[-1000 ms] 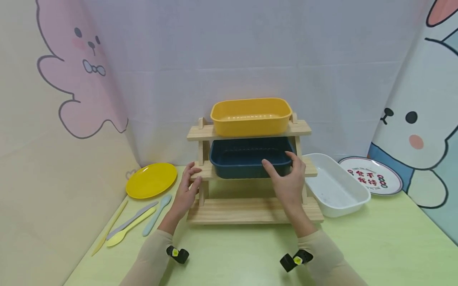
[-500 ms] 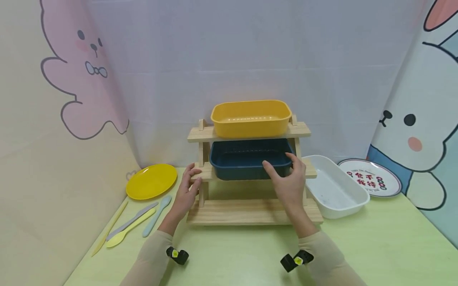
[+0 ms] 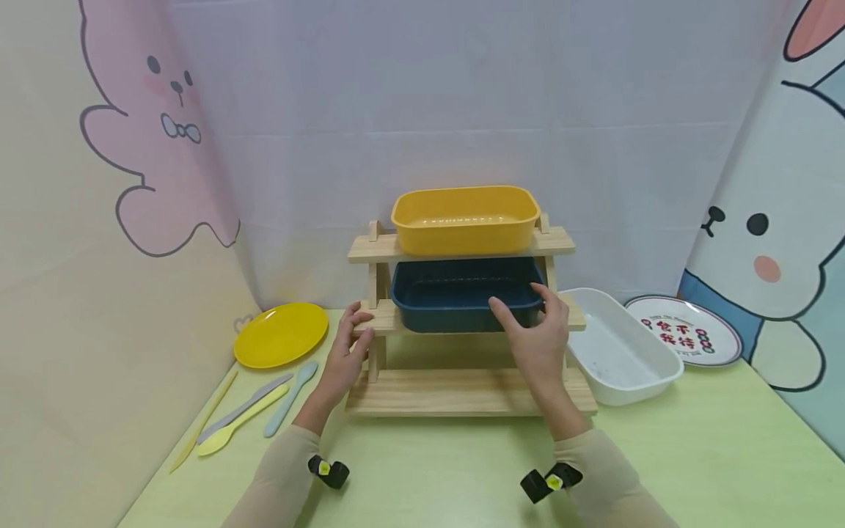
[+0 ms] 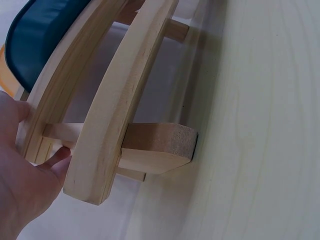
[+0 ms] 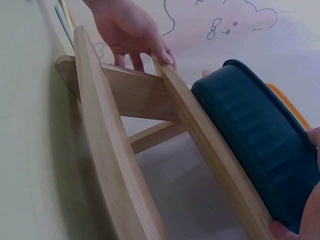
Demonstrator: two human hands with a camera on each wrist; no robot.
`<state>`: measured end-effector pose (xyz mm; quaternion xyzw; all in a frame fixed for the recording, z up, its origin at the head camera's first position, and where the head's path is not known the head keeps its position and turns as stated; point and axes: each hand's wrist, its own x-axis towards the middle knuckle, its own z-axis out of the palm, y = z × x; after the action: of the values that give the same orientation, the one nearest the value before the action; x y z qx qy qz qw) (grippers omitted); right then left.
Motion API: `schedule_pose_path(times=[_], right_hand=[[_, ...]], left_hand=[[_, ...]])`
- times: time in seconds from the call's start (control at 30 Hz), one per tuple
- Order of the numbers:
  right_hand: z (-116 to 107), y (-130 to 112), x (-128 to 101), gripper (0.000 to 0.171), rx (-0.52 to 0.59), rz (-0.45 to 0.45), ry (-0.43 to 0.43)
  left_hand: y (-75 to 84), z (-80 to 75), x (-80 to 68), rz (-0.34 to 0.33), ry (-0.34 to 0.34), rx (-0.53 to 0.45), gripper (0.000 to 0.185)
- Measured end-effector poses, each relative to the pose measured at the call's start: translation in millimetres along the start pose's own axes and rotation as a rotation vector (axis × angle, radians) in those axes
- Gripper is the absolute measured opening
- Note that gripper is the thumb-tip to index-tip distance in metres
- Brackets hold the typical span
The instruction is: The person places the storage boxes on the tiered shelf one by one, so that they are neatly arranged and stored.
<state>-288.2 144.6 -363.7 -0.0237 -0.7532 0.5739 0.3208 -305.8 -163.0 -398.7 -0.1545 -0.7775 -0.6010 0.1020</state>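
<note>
The dark blue rectangular plastic bin (image 3: 462, 301) sits on the middle shelf of the three-tier wooden rack (image 3: 462, 392), under a yellow plastic bin (image 3: 465, 218) on the top shelf. The right hand (image 3: 538, 341) has its grip on the blue bin's front right corner, thumb and fingers curled around the rim and wall. The left hand (image 3: 343, 352) grips the left end of the middle shelf board, fingers curled over its edge, steadying the rack on the pale green surface (image 3: 429, 469).

With only one corner held, the blue bin could likely twist and catch on the right upright or the board above. A hard pull might drag the light rack forward and shake the yellow bin loose. A white rectangular tray (image 3: 620, 345) lies just beside the rack's right side.
</note>
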Motion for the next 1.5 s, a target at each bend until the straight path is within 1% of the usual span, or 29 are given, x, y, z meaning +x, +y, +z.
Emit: schedule_pose_path(times=[0.2, 0.37, 0.5, 0.6, 0.73, 0.87, 1.1, 1.23, 1.33, 1.43, 1.5], right_hand=[[0, 0, 0, 0.079, 0.001, -0.013, -0.008], [-4, -1, -2, 0.078, 0.017, 0.016, -0.007], [-14, 1, -1, 0.078, 0.013, 0.038, 0.025], [-27, 1, 2, 0.077, 0.003, 0.051, 0.057], [-50, 1, 6, 0.072, 0.001, 0.069, 0.084], [-74, 5, 10, 0.068, -0.057, 0.083, 0.100], [-113, 22, 25, 0.063, -0.159, 0.130, 0.208], [-134, 36, 37, 0.061, -0.179, 0.164, 0.270], [-148, 49, 45, 0.062, -0.180, 0.221, 0.303], [-158, 62, 52, 0.065, -0.156, 0.328, 0.307], [-163, 69, 54, 0.069, -0.126, 0.420, 0.289]], left_hand=[[0.7, -0.3, -0.8, -0.004, 0.005, -0.004, 0.034], [1.8, 0.0, -1.5, -0.013, 0.003, -0.011, 0.034], [1.3, -0.3, -1.1, -0.001, 0.006, -0.005, 0.034], [1.2, -0.7, -1.0, 0.003, 0.002, -0.005, 0.034], [1.1, -1.5, -1.8, 0.000, 0.000, -0.001, 0.034], [1.5, -1.5, -2.6, 0.000, 0.002, 0.008, 0.034], [2.0, -0.5, -2.5, 0.010, -0.003, 0.008, 0.035], [2.7, 0.0, -1.4, 0.016, -0.006, 0.002, 0.035], [3.8, 0.5, -1.1, 0.023, -0.007, 0.003, 0.035], [4.4, 0.4, -1.5, 0.025, -0.005, 0.003, 0.035], [4.7, 0.4, -2.0, 0.024, -0.001, 0.006, 0.034]])
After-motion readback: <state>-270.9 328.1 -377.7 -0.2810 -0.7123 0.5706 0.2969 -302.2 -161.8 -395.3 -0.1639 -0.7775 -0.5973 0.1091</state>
